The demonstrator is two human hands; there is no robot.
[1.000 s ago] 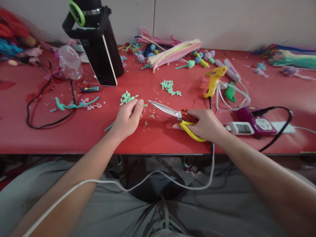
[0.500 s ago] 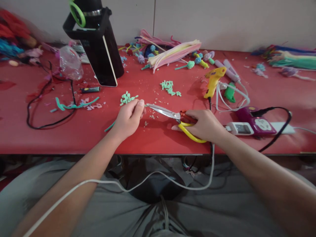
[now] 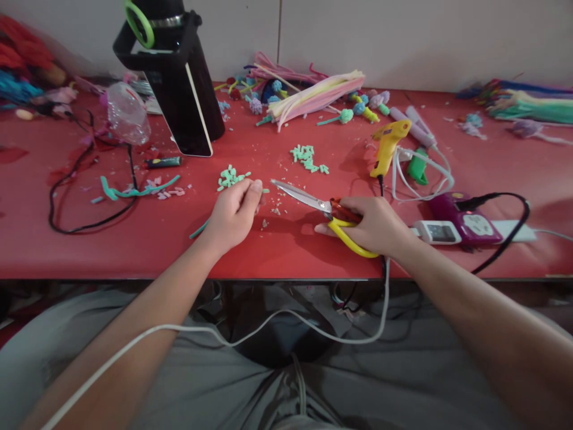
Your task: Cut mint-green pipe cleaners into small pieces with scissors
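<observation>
My left hand [image 3: 237,212] is closed in a pinch on a green pipe cleaner [image 3: 199,229]; a short tip pokes out past the thumb, and a longer tail shows behind the wrist. My right hand [image 3: 376,227] grips the scissors [image 3: 308,200], which have one yellow and one red handle. Their blades look closed and point toward the left hand, a small gap short of the green tip. Just beyond the left hand lies a pile of short green cut pieces [image 3: 230,177]. A second green pile [image 3: 307,157] sits farther back, to the right.
A black flask [image 3: 179,77] with a phone leaning on it stands at the back left. Pipe cleaner bundles [image 3: 316,98] lie by the wall. On the right are a yellow glue gun [image 3: 389,146] and a purple power adapter [image 3: 474,227] with cords. A white cable [image 3: 268,325] crosses my lap.
The scissors have drawn back slightly to the right, their tips now apart from the green tip they were touching or nearly touching. My left hand has stayed in place.
</observation>
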